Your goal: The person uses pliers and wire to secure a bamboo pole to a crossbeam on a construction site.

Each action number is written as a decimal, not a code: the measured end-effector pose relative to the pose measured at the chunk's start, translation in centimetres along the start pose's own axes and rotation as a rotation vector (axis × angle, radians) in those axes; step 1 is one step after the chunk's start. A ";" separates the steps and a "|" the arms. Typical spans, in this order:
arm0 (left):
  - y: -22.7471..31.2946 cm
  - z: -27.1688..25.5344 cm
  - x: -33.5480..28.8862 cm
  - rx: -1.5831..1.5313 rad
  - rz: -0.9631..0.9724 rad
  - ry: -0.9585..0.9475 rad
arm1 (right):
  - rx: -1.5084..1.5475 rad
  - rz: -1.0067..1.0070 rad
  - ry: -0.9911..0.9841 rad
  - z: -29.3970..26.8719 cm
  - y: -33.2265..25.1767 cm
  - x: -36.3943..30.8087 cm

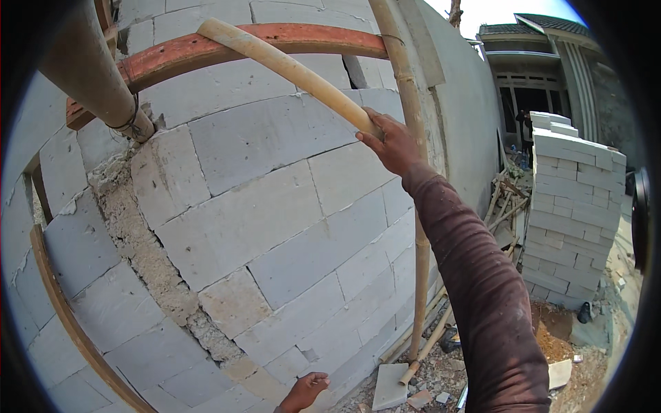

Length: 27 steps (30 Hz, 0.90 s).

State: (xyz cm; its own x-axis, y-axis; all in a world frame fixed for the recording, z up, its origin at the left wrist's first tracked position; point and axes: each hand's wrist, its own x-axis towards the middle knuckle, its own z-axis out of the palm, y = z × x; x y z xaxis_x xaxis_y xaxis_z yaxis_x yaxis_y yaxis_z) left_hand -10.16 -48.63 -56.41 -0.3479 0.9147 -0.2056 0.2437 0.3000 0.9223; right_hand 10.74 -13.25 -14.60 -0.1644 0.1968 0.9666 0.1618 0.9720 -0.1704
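Note:
My right hand (392,141) is closed round the lower end of a smooth tan bamboo pole (289,72). The pole slants up to the left, and its far end lies across a reddish wooden plank (268,40). That plank is tied with wire to an upright bamboo post (418,261) on the right, just behind my right hand, and to a thicker pole (96,69) on the left. Low in the view, my left hand (306,392) is near the wall of pale blocks (255,199), its fingers curled together with nothing visible in them.
A rough mortar column (144,234) runs down the wall, with a curved-looking wooden board (76,323) left of it. Rubble, bamboo offcuts and a loose block piece (390,387) lie at the wall's foot. Stacked white blocks (571,213) stand at right; a person is far behind.

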 end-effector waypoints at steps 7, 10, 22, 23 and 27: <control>11.5 -1.2 4.3 0.115 0.139 -0.024 | 0.000 0.020 0.017 3.1 -0.2 0.8; 17.0 -0.4 7.1 0.163 0.237 0.001 | -0.016 0.023 0.065 2.2 1.0 0.0; 35.6 1.9 13.8 0.230 0.685 0.061 | 0.062 -0.060 0.111 3.4 5.2 -0.2; 36.9 2.7 14.3 0.232 0.710 0.089 | 0.072 -0.071 0.103 3.1 6.4 -1.0; 42.0 3.5 15.9 0.130 0.881 0.180 | 0.111 -0.067 0.046 1.3 7.8 -2.1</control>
State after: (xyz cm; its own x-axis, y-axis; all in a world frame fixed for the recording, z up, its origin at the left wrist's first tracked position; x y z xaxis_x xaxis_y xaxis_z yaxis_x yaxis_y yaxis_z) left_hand -2.27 -20.55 -22.12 -0.1203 0.7745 0.6211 0.5851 -0.4501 0.6746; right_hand 11.09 -5.90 -18.25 -0.1263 0.1278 0.9837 0.0428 0.9914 -0.1233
